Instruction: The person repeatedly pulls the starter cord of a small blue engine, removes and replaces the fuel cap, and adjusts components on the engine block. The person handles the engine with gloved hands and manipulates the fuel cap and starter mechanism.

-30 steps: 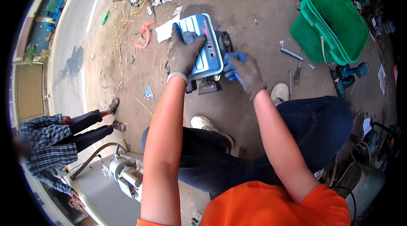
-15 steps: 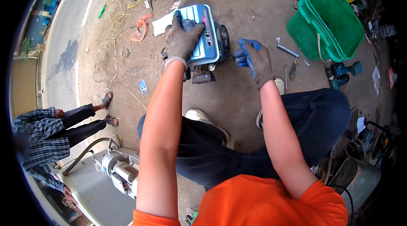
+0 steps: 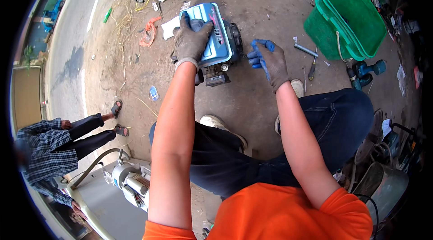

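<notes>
On the ground before me stands a small portable generator [image 3: 220, 36] with a light-blue metal top and a black round cap [image 3: 197, 25]. My left hand [image 3: 190, 44], in a grey work glove with blue fingertips, grips its top, thumb and forefinger on either side of the cap. Some of that hand's fingers are hidden. Just right of the generator's dark side is my right hand [image 3: 272, 63], in a matching glove. Its fingers are curled closed, and a small dark piece shows between them and the machine. What they hold is hidden.
Nested green buckets [image 3: 345, 23] stand at the right, near a blue-black power drill [image 3: 367, 71]. A screwdriver [image 3: 312, 68] and a metal tube [image 3: 306, 50] lie closer. Coiled hoses are at the back. At left, a person [image 3: 49, 150] stands beside a road.
The view has shifted slightly. My left hand stays on the generator, and my right hand keeps its curled pose beside it with hardly any movement.
</notes>
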A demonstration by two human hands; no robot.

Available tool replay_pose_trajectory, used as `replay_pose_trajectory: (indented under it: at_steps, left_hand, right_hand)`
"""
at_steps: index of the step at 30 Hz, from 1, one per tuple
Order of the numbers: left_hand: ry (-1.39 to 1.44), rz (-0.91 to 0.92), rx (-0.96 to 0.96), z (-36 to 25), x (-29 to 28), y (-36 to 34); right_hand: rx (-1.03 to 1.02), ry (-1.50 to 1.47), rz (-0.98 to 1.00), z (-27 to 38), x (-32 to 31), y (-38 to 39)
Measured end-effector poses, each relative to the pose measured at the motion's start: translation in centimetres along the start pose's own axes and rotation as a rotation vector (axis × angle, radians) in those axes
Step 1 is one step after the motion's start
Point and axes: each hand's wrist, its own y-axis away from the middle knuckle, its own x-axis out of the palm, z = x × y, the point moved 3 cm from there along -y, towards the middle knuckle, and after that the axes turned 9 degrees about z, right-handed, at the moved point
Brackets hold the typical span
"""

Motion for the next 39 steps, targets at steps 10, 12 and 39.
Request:
replay_pose_trajectory:
  at_steps: [10,12,39]
  left_hand:
    - [-0.013,-0.007,0.036,0.1,-0.4,0.0]
    - [-0.019,-0.001,0.011,-0.1,-0.5,0.0]
    - [0.023,-0.102,-0.124,0.3,-0.6,-0.7]
  right_hand:
    - [0.033,0.003,0.03,-1.3,0.6,-0.1]
    - [0.057,0.02,0.033,-2.7,0.3,-0.5]
    - [0.185,1.34,0.072,-6.0,11.8,-2.5]
